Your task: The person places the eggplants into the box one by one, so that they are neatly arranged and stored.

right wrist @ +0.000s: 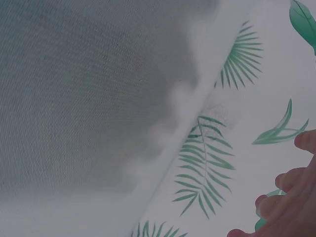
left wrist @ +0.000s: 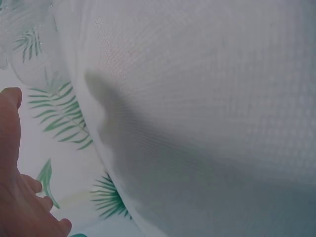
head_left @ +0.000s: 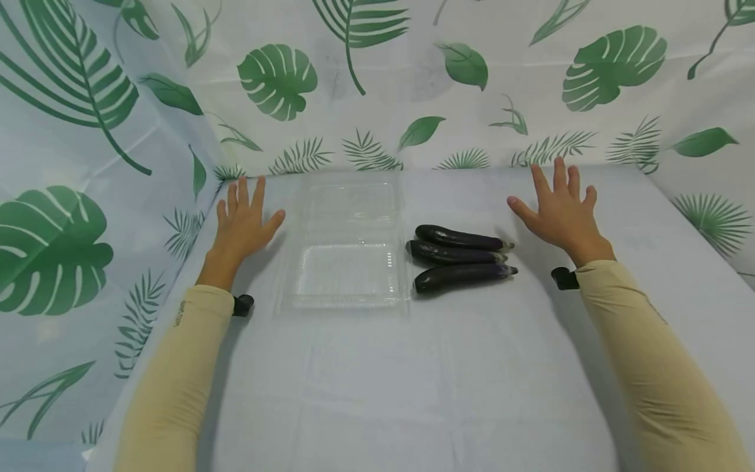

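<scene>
Three dark purple eggplants lie side by side on the white table: a back eggplant, a middle eggplant and a front eggplant. Just left of them sits a clear plastic clamshell box, its lid folded back behind the base. My left hand is spread to the left of the box, holding nothing. To the right of the eggplants my right hand is spread too, with nothing in its fingers. In the left wrist view the box's edge shows beyond my thumb.
A white cloth covers the table. Behind it rises a white curtain with green leaf prints, and another printed sheet hangs along the left side. Each wrist bears a small black camera, one on the left and one on the right.
</scene>
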Demonstrator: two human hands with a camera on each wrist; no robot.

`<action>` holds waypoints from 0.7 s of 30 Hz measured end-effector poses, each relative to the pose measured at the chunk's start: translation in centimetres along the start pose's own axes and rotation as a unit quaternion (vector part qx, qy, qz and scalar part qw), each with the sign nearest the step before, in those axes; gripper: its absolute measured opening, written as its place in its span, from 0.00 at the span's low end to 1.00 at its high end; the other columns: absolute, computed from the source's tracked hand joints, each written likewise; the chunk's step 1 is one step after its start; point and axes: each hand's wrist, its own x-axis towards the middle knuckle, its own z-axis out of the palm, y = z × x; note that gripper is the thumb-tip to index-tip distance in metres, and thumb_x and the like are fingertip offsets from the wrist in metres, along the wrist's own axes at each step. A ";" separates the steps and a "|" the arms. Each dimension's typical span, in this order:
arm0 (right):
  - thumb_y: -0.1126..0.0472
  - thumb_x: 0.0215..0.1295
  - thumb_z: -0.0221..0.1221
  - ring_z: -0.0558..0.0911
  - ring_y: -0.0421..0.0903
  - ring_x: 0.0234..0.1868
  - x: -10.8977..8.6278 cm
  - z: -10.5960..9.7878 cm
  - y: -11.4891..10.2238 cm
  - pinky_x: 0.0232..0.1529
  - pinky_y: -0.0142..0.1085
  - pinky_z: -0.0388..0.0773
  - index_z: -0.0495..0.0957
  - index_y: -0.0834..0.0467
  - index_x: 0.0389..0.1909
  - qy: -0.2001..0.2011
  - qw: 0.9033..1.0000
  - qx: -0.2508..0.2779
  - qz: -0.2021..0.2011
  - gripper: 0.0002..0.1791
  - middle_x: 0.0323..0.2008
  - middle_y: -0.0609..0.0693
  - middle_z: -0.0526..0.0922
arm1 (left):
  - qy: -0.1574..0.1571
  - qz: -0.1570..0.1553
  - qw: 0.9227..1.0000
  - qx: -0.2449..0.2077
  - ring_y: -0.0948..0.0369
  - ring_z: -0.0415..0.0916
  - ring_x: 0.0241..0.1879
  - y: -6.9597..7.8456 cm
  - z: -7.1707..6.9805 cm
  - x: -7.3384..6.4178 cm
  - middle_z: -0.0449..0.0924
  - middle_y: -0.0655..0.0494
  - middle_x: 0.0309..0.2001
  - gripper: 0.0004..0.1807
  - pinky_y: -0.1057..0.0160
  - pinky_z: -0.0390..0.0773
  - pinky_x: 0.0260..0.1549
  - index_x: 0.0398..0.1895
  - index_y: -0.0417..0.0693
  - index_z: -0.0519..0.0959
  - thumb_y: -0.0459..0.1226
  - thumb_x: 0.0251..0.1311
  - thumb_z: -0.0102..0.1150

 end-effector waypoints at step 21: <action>0.29 0.81 0.41 0.27 0.72 0.82 -0.5 -0.3 -0.2 0.70 0.79 0.28 0.35 0.60 0.88 -0.009 0.999 0.039 -0.016 0.53 0.83 0.69 0.23 | -0.029 0.010 0.958 -0.284 0.38 0.59 0.78 -0.1 -1.6 -3.5 0.54 0.41 0.84 0.47 0.33 0.58 0.73 0.90 0.68 0.39 0.57 0.79 0.54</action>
